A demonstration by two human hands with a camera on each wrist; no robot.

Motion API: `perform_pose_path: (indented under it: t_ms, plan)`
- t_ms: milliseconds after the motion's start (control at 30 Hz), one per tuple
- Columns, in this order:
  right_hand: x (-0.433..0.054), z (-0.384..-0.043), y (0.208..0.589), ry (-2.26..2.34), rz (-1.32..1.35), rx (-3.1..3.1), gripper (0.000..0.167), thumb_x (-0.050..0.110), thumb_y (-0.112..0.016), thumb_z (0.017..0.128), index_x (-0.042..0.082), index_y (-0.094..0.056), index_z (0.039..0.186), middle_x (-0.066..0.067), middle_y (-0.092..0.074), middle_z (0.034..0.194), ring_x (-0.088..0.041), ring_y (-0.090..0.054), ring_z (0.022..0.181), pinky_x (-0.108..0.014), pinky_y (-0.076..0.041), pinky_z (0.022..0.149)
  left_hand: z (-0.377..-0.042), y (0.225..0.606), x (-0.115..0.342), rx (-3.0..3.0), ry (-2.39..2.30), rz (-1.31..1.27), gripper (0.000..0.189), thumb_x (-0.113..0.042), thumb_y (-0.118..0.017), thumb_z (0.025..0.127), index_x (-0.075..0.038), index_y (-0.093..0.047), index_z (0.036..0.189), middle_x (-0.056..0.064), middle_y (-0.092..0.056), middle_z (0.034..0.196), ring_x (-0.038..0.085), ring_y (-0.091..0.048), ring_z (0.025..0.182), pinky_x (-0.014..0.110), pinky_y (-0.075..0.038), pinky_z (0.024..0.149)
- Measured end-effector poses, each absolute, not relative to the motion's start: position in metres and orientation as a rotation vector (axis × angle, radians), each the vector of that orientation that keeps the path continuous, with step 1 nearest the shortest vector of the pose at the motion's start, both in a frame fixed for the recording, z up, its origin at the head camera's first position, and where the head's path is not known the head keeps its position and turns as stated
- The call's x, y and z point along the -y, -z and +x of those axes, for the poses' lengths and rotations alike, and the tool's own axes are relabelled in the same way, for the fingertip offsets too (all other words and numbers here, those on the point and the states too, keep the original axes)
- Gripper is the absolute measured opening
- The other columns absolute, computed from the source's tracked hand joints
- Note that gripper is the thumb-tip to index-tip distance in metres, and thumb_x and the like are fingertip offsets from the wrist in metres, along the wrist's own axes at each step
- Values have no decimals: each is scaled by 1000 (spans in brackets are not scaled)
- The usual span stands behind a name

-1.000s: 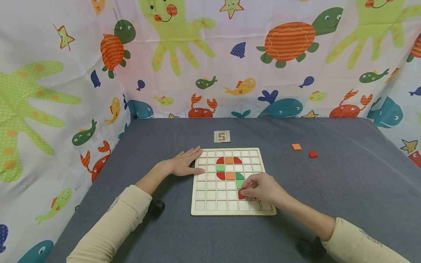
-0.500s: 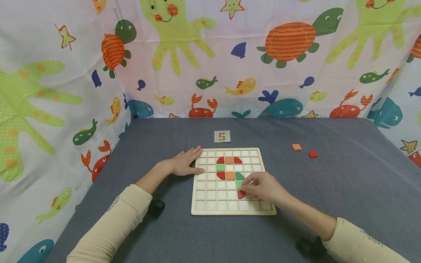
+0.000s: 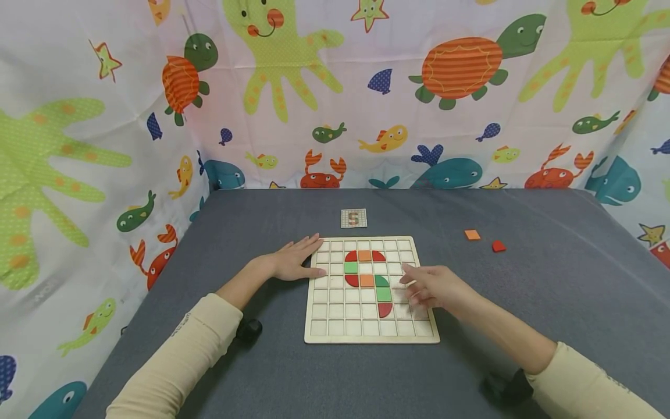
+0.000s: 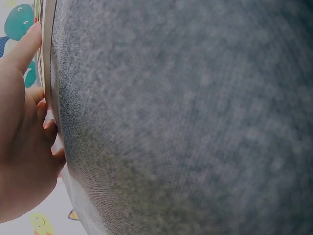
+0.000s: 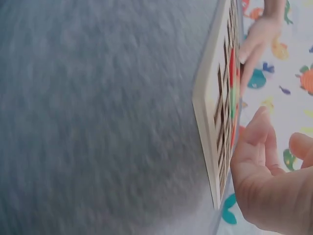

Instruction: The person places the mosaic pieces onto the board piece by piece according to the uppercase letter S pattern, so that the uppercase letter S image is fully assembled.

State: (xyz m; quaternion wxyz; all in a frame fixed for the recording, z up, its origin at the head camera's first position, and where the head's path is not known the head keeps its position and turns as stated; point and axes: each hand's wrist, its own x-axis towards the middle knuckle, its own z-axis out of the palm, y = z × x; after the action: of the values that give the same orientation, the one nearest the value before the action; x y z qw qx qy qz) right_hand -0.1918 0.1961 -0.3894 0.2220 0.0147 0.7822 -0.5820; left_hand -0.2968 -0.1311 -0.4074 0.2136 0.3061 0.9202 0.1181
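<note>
A wooden grid board [image 3: 320,329] lies on the table with red, orange and green tiles in some cells, forming a curved figure. My left hand [image 3: 293,260] rests at the board's left edge, thumb and fingertips touching it; the left wrist view shows that hand [image 4: 22,132] along the board's side. Above the board's right part hovers my right hand [image 3: 439,286], fingers loosely bent and slightly blurred, holding nothing. Left of it, a red rounded tile [image 3: 384,309] sits in a cell below a green square tile [image 3: 384,295]. In the right wrist view the right hand [image 5: 266,181] is apart from the board.
A small pattern card [image 3: 353,218] with a similar figure lies behind the board. To the right on the grey tablecloth [image 3: 549,279] are an orange square tile [image 3: 472,234] and a red tile [image 3: 498,246]. A printed sea-animal curtain [image 3: 335,87] stands behind the table.
My right hand has let go of the red rounded tile, which stays in its cell, and has moved right and up away from it. The left hand has not moved.
</note>
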Motion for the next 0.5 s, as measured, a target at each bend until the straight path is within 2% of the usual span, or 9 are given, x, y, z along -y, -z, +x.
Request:
perform_pose_path:
  t_ms: [233,500]
  plan:
    - [-217,-196,376,1621,41,-2157,65,49,-51,96,-9,-51,126,-10,-63,90,-15,-58,74,-28,-51,71,-297,407,131,-2556,-318,839,89,-60,-46,93,-12,-4,154,6,2,159,25,1,144,50,-2,113]
    - [-247,-205,371,1714,126,-2141,75,55,-53,92,-11,-48,127,-7,-63,91,-16,-61,78,-27,-52,76,-297,408,130,-2560,-308,837,89,-61,-45,93,-12,-4,155,5,2,159,24,1,144,50,-2,113]
